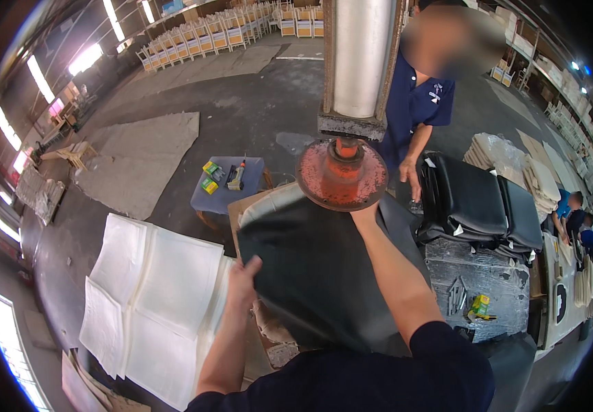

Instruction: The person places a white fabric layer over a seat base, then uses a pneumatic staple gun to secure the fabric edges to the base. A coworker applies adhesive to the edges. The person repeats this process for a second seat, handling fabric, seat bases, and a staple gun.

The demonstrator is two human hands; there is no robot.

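Silver cylinder, left hand at black sheet's edge, floor beyond

Daylight is pouring in through the windows along the left, which are glaring to near white, and a bright opening at the lower left is burning out too (its edge is fringing blue-violet). Small lamps are gleaming at the upper right, while the grey floor is lying in dimmer light. The white sheets are reflecting strongly; the black sheet is showing a soft sheen. The fisheye lens is bending straight edges and fading into a black rim, and heavy blur is covering the co-worker's head.
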